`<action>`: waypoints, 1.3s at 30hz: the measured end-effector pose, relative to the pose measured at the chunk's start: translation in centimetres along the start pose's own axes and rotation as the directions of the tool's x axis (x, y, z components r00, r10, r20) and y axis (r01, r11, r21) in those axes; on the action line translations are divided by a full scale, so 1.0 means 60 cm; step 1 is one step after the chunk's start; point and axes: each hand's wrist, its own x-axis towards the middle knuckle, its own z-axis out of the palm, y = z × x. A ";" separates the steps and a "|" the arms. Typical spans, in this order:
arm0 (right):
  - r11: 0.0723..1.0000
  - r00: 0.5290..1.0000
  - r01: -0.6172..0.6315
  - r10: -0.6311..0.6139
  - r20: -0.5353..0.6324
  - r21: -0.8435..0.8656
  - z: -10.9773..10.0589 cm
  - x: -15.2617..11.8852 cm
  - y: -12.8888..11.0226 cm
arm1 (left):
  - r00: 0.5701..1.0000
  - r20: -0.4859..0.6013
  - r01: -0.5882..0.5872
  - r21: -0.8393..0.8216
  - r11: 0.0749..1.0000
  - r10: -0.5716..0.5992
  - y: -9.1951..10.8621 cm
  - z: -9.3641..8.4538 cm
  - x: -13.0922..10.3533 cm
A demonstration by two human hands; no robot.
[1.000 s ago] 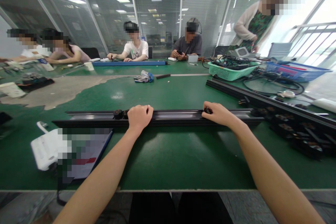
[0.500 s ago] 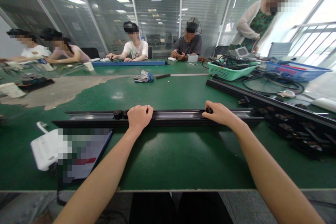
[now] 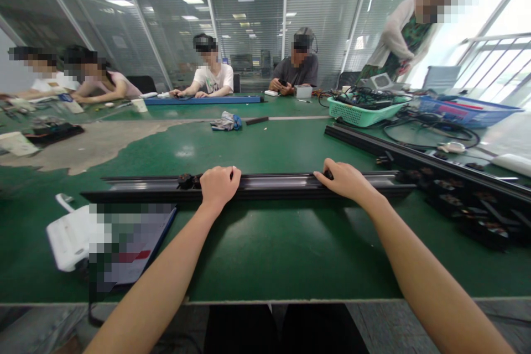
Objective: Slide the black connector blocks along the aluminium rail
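A long black metal channel point(image 3: 274, 182) with a shiny inner floor lies crosswise on the green table in front of me. My left hand point(image 3: 219, 185) is closed in a fist over its left half; what the fingers hold is hidden. Small black parts point(image 3: 185, 181) sit inside the channel just left of that fist. Over the right half, my right hand point(image 3: 347, 180) has its fingers curled around a small black part point(image 3: 329, 175), of which only a bit shows. Its thumb points left along the channel.
More black rails with round black parts point(image 3: 450, 185) lie at the right. Behind them stand a green basket point(image 3: 359, 115) of cables and a blue basket point(image 3: 477, 116). At left are a white device point(image 3: 68, 238) and a folder point(image 3: 149, 243). Several people sit or stand across the table.
My right thumb has lifted and straightened a little to the left. My left hand and the channel stay practically in place. At the far right, the standing person's arms have shifted.
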 end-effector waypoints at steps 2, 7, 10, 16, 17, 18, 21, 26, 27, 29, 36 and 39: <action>0.999 1.000 -0.019 0.018 -0.011 -0.034 0.000 0.000 -0.006 | 1.000 -0.001 0.000 -0.010 1.000 0.000 0.000 0.000 0.000; 0.994 0.999 -0.052 0.051 -0.015 -0.098 -0.004 0.000 -0.018 | 1.000 -0.004 0.000 -0.002 1.000 0.000 0.000 0.000 0.001; 0.991 0.996 -0.093 0.093 -0.004 -0.099 -0.006 0.000 -0.021 | 1.000 -0.010 -0.006 0.006 1.000 0.006 0.000 0.001 0.001; 0.980 0.984 -0.173 0.175 0.013 -0.097 -0.010 -0.003 -0.021 | 1.000 -0.013 -0.001 0.010 1.000 0.001 0.001 -0.001 0.000; 0.978 0.983 -0.182 0.184 0.020 -0.098 -0.011 -0.003 -0.021 | 1.000 -0.016 -0.003 0.006 1.000 0.003 0.001 -0.001 0.000; 0.976 0.980 -0.192 0.196 0.028 -0.103 -0.012 -0.004 -0.021 | 1.000 -0.017 -0.004 0.001 1.000 0.004 0.001 -0.001 0.000; 0.966 0.973 -0.218 0.226 0.046 -0.136 -0.015 -0.004 -0.024 | 1.000 -0.014 -0.007 -0.010 1.000 0.007 0.002 -0.001 0.000; 0.959 0.969 -0.223 0.237 0.067 -0.172 -0.018 -0.005 -0.025 | 1.000 -0.024 -0.005 0.000 1.000 0.005 0.001 0.001 0.000; 0.959 0.969 -0.224 0.238 0.069 -0.175 -0.019 -0.005 -0.024 | 1.000 -0.024 -0.005 0.002 1.000 0.006 0.001 0.001 0.000; 0.957 0.968 -0.226 0.242 0.071 -0.180 -0.020 -0.005 -0.022 | 1.000 -0.021 -0.007 0.004 1.000 0.007 0.001 0.001 0.000; 0.957 0.970 -0.212 0.230 0.073 -0.198 -0.022 -0.006 -0.020 | 1.000 -0.009 -0.002 0.000 1.000 0.002 0.002 -0.002 0.000; 0.956 0.970 -0.205 0.226 0.084 -0.210 -0.024 -0.006 -0.022 | 1.000 0.002 0.004 -0.001 1.000 -0.004 0.003 -0.004 0.000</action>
